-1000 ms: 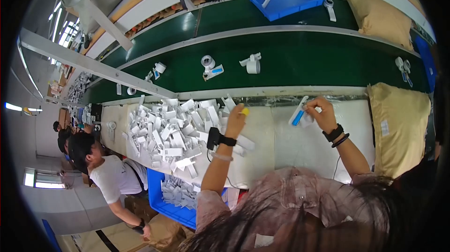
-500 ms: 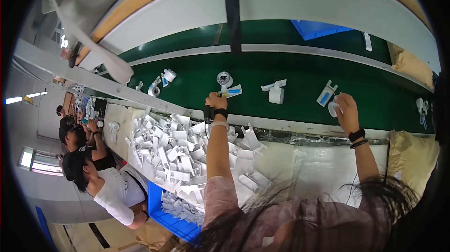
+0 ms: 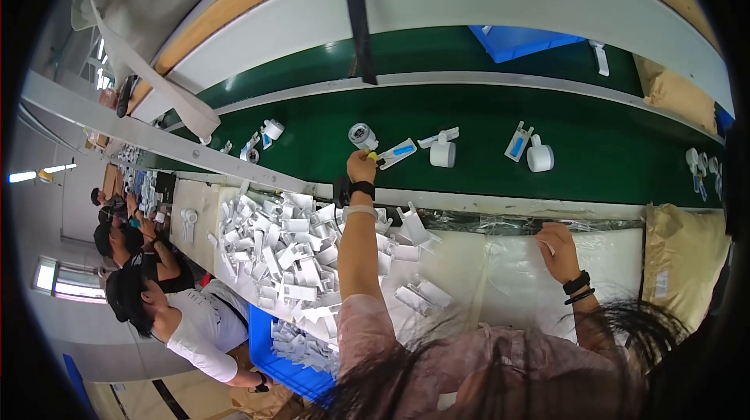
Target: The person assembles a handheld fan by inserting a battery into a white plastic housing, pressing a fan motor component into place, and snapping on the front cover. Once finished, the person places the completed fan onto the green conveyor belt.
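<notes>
My left hand [image 3: 362, 168] is closed at the near edge of the green surface. A black body beside its wrist and a yellow tip [image 3: 373, 157] at its fingers look like one slim tool. Just beyond its fingers lies a white round part [image 3: 362, 135]; to the right is a flat white piece with a blue strip [image 3: 398, 153]. My right hand [image 3: 558, 253] hovers over the pale worktop, fingers apart, holding nothing. Farther off, a white cup-shaped part [image 3: 540, 156] stands beside another flat white piece with a blue strip [image 3: 518, 142].
White plastic parts [image 3: 297, 244] are heaped left of my left forearm. Below them, a blue bin [image 3: 262, 342] holds smaller pieces. More round parts [image 3: 442, 153] dot the green surface [image 3: 484, 185]. Brown paper sacking [image 3: 680, 264] stands right. Co-workers [image 3: 195, 326] sit at left.
My right hand has let go of the white cup-shaped part on the green surface and drawn back over the worktop. The parts on the green surface appear slightly farther left.
</notes>
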`<state>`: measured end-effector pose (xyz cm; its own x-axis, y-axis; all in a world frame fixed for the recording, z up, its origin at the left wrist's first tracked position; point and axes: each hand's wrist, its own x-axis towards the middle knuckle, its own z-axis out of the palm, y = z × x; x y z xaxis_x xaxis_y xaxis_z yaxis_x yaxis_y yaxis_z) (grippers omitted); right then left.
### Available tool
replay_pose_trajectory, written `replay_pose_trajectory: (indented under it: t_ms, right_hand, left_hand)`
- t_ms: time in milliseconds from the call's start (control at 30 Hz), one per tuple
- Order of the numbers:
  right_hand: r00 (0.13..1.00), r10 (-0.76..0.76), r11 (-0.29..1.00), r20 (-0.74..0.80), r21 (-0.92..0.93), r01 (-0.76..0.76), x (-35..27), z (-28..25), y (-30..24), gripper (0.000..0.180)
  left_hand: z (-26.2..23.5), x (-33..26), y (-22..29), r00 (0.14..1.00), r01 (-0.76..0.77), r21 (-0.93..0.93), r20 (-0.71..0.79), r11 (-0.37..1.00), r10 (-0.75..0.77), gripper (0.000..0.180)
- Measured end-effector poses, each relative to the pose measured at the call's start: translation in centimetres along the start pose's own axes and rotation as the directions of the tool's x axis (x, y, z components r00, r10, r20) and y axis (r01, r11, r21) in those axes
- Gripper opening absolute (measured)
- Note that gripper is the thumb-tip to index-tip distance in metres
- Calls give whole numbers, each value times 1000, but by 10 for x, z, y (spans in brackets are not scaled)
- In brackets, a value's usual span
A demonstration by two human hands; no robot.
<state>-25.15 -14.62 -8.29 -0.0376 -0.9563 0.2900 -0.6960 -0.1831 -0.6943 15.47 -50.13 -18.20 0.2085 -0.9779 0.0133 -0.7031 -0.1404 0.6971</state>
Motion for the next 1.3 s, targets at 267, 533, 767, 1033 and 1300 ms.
replay_pose_trajectory:
  t_ms: [267, 533, 767, 1033, 1300]
  right_hand:
    - [987, 132, 988, 96, 64, -138, -29, -9, -13, 15]
    - [986, -118, 968, -114, 210, 140, -6, -25, -104, 34]
    - [919, 57, 745, 389, 596, -299, -48, -34, -116, 33]
    - [750, -28, 572, 661, 626, -530, -92, -59, -123, 22]
    - [732, -84, 354, 676, 707, -612, -123, -53, -138, 20]
  left_hand:
    - [-50, -70, 80, 991, 70, -705, 132, 705, 34, 24]
    - [-90, -256, 173, 615, 208, -595, 696, 776, 369, 27]
    - [-96, -352, 203, 271, 216, -437, 886, 873, 377, 29]
    - [-117, -407, 209, 270, -210, -473, 813, 856, 516, 47]
    - [-114, -439, 178, 293, 550, -549, 832, 629, 471, 57]
